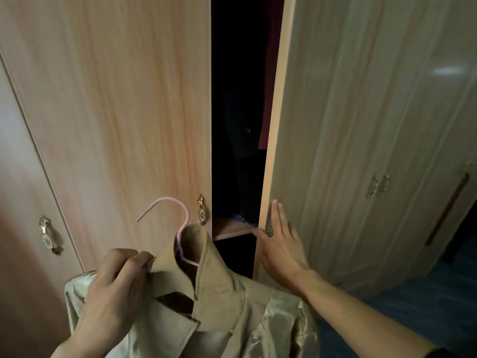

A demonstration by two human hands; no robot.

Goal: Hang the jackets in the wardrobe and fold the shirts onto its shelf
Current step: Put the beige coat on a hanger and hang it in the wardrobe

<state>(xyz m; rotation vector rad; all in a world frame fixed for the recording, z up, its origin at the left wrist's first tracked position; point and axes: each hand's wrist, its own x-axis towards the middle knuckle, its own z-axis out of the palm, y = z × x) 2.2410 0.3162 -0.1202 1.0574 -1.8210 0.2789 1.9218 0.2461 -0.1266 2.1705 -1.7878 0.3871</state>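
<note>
Left hand (113, 285) pinches collar of beige cotton jacket (219, 301) on pink wire hanger (178, 228), held before light wooden wardrobe (116, 112). Right hand (281, 244), fingers straight, flat against half-open right door (335, 125). Wooden shelf (229, 228) inside; dark garments above, indistinct.

1. Your left hand (113, 282): pinches the collar of a tan jacket (219, 293), fingers curled.
2. Jacket: hangs on a pink hanger (178, 228), hook upright above the collar, pale lining showing below.
3. Your right hand (281, 244): fingers straight, palm flat on the right wardrobe door (335, 125), beside its edge.
4. Left door (116, 99): closed, brass handle (201, 210) near its edge.
5. Gap between the doors: dark interior, wooden shelf (229, 229), a dark red garment (271, 73) hanging above.
</note>
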